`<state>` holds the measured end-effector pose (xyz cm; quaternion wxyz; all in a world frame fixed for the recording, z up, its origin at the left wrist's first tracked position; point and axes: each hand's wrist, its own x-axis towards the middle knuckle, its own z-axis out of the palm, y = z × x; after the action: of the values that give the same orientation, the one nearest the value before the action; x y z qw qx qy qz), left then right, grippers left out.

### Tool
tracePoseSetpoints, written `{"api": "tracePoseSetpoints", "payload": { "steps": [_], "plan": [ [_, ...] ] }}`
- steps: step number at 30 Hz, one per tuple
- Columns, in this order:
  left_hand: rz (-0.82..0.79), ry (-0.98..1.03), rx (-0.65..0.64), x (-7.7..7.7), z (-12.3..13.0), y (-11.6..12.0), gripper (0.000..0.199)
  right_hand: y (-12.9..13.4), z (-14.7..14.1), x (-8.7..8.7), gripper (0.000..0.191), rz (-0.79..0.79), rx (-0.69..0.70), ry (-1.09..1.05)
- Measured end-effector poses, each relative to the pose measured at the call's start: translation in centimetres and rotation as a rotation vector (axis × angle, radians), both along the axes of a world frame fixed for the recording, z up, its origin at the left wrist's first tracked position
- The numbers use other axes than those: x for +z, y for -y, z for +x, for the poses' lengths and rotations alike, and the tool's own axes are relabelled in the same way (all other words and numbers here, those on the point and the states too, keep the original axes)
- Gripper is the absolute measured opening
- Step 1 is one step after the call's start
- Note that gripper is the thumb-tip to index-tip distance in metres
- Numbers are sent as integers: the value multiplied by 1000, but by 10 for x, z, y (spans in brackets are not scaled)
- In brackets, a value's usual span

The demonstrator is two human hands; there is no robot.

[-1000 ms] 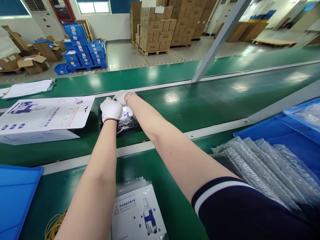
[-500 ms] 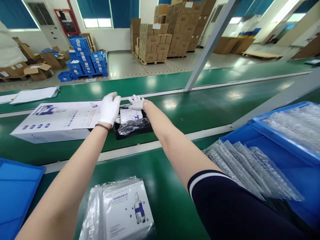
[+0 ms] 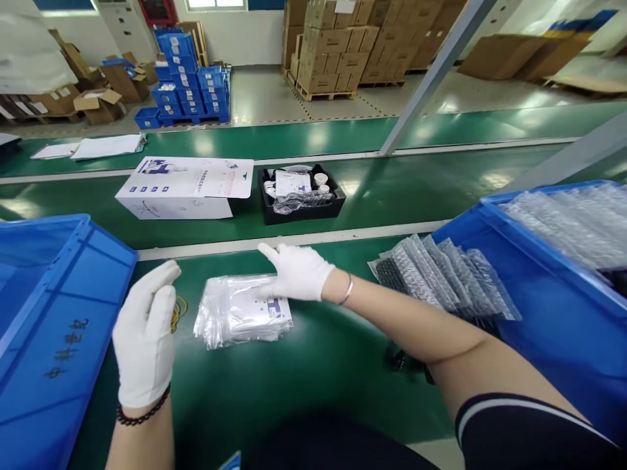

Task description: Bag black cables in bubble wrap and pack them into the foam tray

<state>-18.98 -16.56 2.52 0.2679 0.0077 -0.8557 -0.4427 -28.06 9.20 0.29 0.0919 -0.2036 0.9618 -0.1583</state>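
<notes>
My right hand (image 3: 298, 273), in a white glove, is over the right side of a stack of clear plastic bags with printed white booklets (image 3: 245, 310). Its fingers are apart; whether they touch the top bag is unclear. My left hand (image 3: 145, 333), also gloved, is raised left of the stack with fingers extended and nothing visible in it. Yellow rubber bands (image 3: 179, 313) lie beside it. Farther back, a black tray (image 3: 304, 213) carries a bagged booklet, white round parts and a clear-wrapped item. A printed white carton (image 3: 186, 186) lies on its side left of the tray, its end open.
Blue bins stand on the left (image 3: 59, 326) and right (image 3: 539, 261). Several bubble-wrap packs (image 3: 435, 274) lean by the right bin. A grey metal post (image 3: 431, 85) rises behind the tray. White sheets (image 3: 108, 145) lie on the far green surface (image 3: 274, 140).
Both hands have come back from the tray and carton toward me, the right over the bagged booklets, the left beside them. The carton and tray now stand apart. The camera view has shifted.
</notes>
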Motion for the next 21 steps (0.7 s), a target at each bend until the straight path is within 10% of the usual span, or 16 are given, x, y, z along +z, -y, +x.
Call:
{"api": "tracePoseSetpoints", "payload": {
  "steps": [3,7,12,18,21],
  "plan": [
    [92,38,6,-12,24,-5,30,-5,32,-28,109,-175,-212,196],
    [100,55,-6,-19,41,-8,28,-22,34,-44,47,-544,-408,367],
    [66,60,-39,-18,51,-27,27,-29,46,-28,24,-293,-463,123],
    [79,366,-365,-29,35,-78,30,-30,87,-12,17,-763,-322,11],
    [182,413,-508,-32,25,-96,31,-57,102,0,24,-559,-306,-89]
  ]
}}
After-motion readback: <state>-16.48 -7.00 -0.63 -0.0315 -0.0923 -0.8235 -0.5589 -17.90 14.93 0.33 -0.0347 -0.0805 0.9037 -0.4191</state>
